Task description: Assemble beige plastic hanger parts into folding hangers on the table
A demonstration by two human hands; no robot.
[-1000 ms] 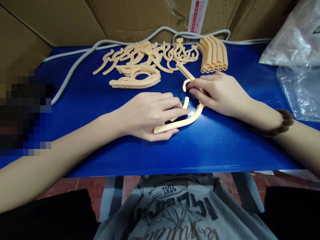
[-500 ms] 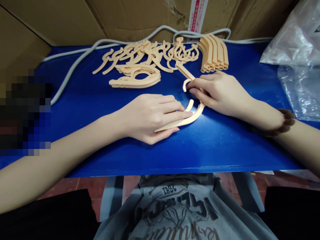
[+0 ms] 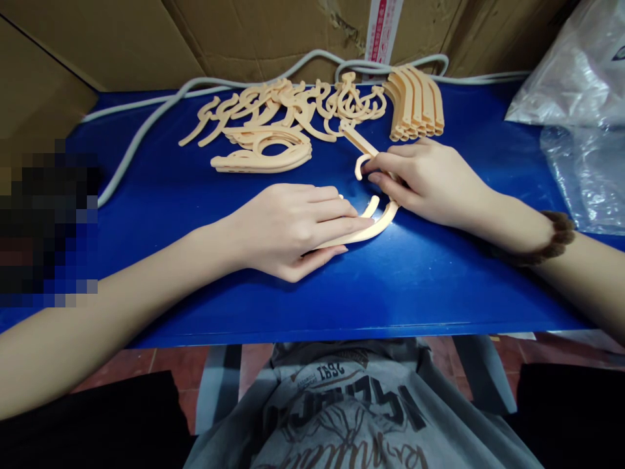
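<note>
A cream plastic folding clothes hanger (image 3: 381, 225) lies at an angle over the blue table, both hands on it. Around its near curved arm, my left hand (image 3: 300, 228) is closed, fingers on top and thumb beneath. My right hand (image 3: 424, 172) pinches the far part near the middle joint, covering most of that joint. A small hook end (image 3: 360, 168) pokes out by the right fingertips. Beyond them, a straight channelled arm (image 3: 359, 139) points away to the upper left. Finished-looking folded hangers (image 3: 261, 159) lie stacked beyond my left hand.
Loose cream hook and arm pieces (image 3: 288, 98) are heaped at the back. Beside them stands a row of curved arms (image 3: 417, 104). A grey cable (image 3: 141, 156) runs along the cardboard (image 3: 283, 32). Clear plastic bags (image 3: 566, 91) sit at the right.
My left hand's grip on the near arm has shifted very slightly, and less of the arm's end shows below its fingers. The right hand stays in place.
</note>
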